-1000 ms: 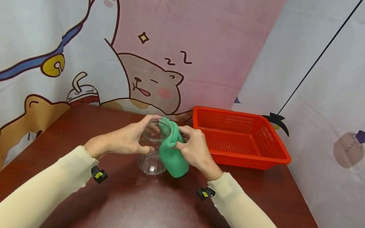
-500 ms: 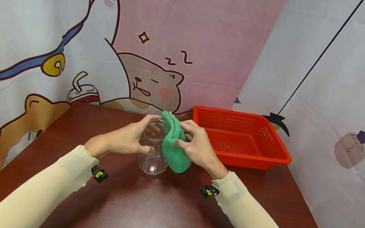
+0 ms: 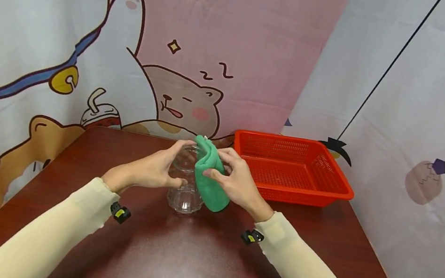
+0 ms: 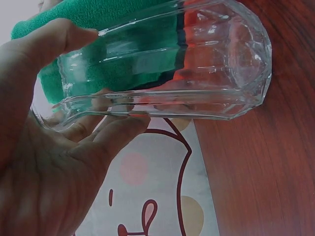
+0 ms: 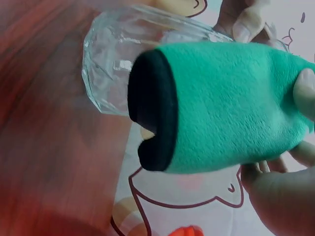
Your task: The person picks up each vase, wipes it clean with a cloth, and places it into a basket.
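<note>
Two hands (image 3: 149, 171) (image 3: 238, 181) press fuzzy green cloth (image 3: 209, 182) against ribbed clear glass (image 3: 186, 186).

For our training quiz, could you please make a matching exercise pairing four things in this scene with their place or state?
Things:
1. glass jar
2. green cloth
3. red basket
4. table

States:
a. empty, at the far right of the table
b. dark brown, under everything
c. held by the left hand
d. pressed against the jar by the right hand

Pairs: 1-c, 2-d, 3-a, 4-b
</note>
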The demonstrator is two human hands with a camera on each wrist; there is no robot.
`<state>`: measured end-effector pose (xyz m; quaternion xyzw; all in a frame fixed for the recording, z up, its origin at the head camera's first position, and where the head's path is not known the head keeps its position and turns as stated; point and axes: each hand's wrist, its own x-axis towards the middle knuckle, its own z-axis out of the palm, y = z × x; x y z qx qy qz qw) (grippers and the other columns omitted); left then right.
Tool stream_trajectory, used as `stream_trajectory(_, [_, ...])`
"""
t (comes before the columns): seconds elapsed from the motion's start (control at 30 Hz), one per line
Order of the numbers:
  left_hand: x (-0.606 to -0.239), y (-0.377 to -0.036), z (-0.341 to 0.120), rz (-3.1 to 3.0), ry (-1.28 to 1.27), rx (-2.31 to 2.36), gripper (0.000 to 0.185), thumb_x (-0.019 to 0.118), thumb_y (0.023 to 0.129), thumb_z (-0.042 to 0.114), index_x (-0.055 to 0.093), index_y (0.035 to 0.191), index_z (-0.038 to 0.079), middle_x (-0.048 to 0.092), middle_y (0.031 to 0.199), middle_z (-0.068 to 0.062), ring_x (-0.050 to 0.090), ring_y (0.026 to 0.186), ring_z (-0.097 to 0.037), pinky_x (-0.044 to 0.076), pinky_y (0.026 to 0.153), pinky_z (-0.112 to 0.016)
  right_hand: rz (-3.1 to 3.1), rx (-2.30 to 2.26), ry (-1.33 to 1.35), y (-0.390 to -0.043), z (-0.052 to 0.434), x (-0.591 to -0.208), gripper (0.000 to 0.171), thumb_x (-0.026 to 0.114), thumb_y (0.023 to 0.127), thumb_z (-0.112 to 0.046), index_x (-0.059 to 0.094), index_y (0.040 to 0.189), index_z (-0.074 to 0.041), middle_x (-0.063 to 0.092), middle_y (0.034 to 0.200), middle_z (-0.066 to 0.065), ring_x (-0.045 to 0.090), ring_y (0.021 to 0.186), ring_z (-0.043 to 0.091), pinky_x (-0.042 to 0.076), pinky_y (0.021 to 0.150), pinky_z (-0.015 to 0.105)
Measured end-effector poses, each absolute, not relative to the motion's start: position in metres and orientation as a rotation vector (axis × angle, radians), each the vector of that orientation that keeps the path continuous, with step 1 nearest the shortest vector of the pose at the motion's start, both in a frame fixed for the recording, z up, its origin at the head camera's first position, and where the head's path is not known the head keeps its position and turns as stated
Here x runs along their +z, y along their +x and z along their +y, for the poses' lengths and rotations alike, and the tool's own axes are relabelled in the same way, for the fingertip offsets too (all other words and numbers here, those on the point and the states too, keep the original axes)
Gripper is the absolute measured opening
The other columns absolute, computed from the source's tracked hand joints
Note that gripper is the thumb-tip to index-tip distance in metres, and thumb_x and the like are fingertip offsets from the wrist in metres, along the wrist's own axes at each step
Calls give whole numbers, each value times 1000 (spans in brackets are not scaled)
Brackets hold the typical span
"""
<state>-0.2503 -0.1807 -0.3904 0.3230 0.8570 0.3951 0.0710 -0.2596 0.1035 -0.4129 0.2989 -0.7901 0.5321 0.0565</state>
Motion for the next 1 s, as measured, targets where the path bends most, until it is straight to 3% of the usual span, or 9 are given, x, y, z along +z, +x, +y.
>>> stream_trajectory(0.3, [-390, -250, -180, 2587, 968, 1191, 103, 86, 101, 7, 23, 182, 20, 66, 161, -16, 69, 149, -36, 61, 120, -61, -2373, 1626, 810, -260, 97, -429, 47, 96, 95, -3, 83, 141, -4, 77, 135, 15, 78, 127, 30, 69, 110, 47])
stream_trajectory(0.5, [-388, -249, -179, 2575, 961, 1200, 103, 85, 101, 5, 23, 182, 18, 65, 160, -17, 71, 145, -36, 61, 120, -61, -2412, 1589, 808, -260, 94, -439, 41, 98, 94, -3, 86, 134, -3, 79, 133, 15, 79, 125, 30, 69, 109, 43])
stream_trajectory(1.0, [-390, -250, -179, 2605, 953, 1179, 102, 87, 103, 9, 23, 182, 19, 67, 160, -19, 71, 146, -39, 59, 121, -65, -2553, 1348, 877, -259, 99, -453, 42, 100, 92, -4, 87, 132, -5, 76, 131, 14, 84, 113, 28, 70, 105, 40])
